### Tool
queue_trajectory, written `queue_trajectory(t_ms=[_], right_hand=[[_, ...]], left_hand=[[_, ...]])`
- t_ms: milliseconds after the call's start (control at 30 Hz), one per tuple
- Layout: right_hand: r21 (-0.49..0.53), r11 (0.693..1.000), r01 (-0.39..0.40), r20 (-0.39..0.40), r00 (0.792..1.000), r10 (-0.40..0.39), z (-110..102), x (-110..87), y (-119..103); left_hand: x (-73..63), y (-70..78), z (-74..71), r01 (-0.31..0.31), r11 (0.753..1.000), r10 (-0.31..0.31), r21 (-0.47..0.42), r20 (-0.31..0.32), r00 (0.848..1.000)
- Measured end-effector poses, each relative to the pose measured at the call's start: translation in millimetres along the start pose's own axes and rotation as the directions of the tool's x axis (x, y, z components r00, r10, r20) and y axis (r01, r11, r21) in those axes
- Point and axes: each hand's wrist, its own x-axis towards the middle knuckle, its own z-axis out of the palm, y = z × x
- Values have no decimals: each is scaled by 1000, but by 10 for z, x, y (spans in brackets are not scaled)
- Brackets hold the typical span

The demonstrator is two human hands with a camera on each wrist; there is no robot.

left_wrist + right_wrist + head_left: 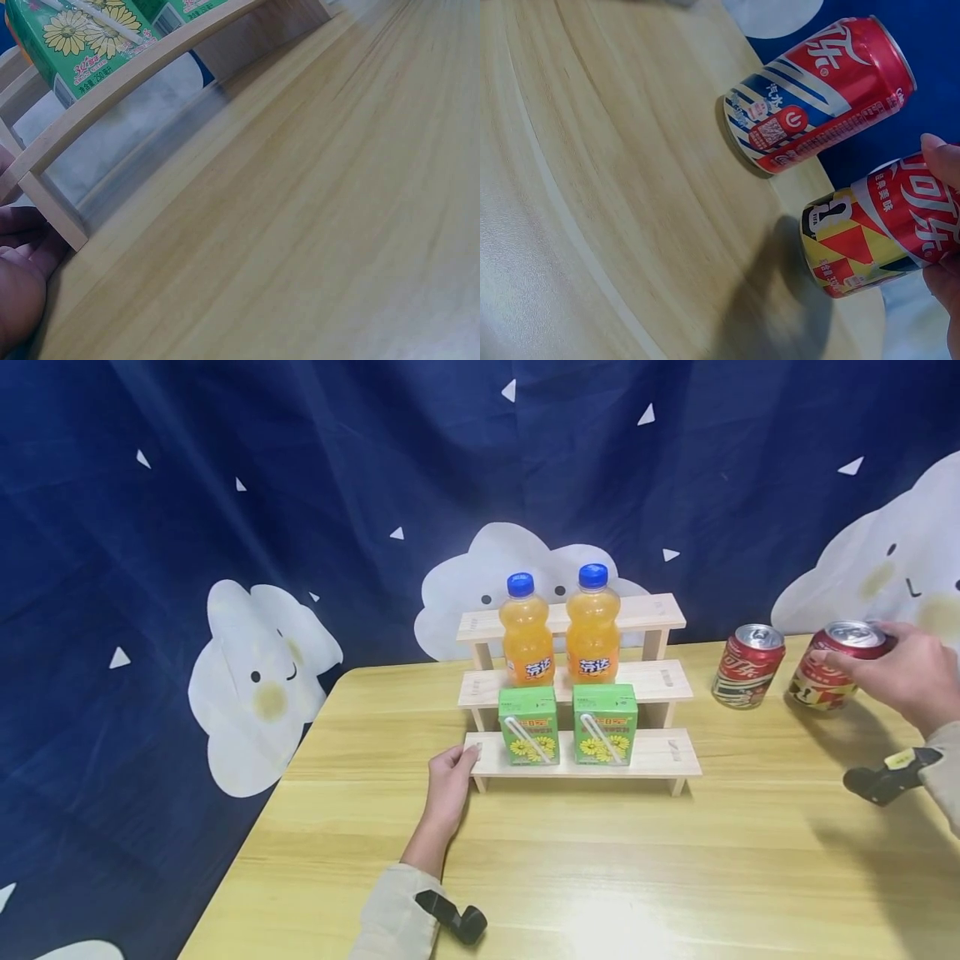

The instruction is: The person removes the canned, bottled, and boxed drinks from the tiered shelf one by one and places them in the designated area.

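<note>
My left hand (450,777) grips the left end of the lowest step of a three-tier wooden display rack (570,687), thumb on top and fingers below. On the right, my right hand (911,672) holds a red and yellow cola can (832,670) by its upper part, thumb and fingers on either side. A second cola can (747,668), red with blue and cream stripes, stands upright just left of it. Two green drink cartons (529,727) with straws stand on the bottom step. Behind them, two orange soda bottles (527,639) with blue caps stand on the middle step.
The rack and cans stand on a light wooden table (360,735), with its rounded back left corner in view. A dark blue curtain (337,460) with white cloud shapes hangs right behind the table. Black wrist cameras (453,917) are strapped over both sleeves.
</note>
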Motion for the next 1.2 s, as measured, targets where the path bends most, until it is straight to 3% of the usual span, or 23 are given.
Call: queue_trajectory(t_ms=[267,533,1200], right_hand=[[-6,1000,13,-28,1000,-13,46,-20,25],[18,1000,12,-34,999,-11,72,-8,28],[38,999,-1,3,1000,1,97,-30,15]], left_hand=[[-1,17,-3,30,1000,-30,-6,22,999],[-151,284,9,14,999,-16,31,38,999],[-145,292,1,14,1000,-15,8,48,999]])
